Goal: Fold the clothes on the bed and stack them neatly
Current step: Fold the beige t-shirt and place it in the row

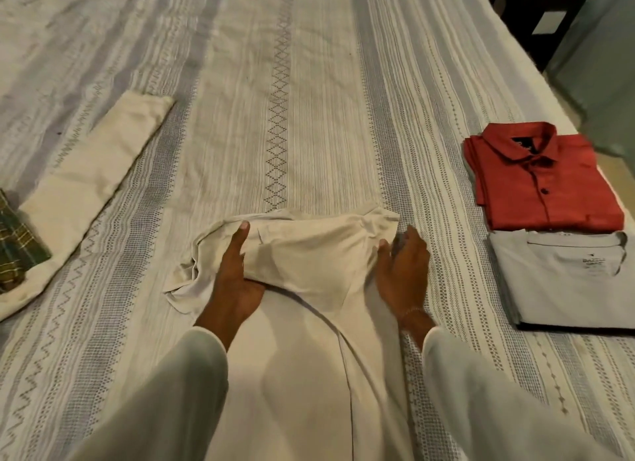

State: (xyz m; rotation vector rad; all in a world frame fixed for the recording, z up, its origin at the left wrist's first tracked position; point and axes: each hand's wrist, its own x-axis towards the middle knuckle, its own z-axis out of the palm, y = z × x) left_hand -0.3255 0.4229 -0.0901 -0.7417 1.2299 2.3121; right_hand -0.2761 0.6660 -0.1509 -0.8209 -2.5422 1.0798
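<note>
Evidently both hands gripped the cream garment (309, 254) to turn its end over: left hand (237, 271) clutched one side, right hand (403, 271) the other. Folded shirts waited beside it.

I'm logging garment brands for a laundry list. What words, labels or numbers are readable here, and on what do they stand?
Nothing can be read with certainty.
grey T-shirt: small dark print inside the neck, too blurred to read.
red shirt: dark label inside the collar, no legible text.
cream garment held by the left hand and right hand: no text visible.
</note>
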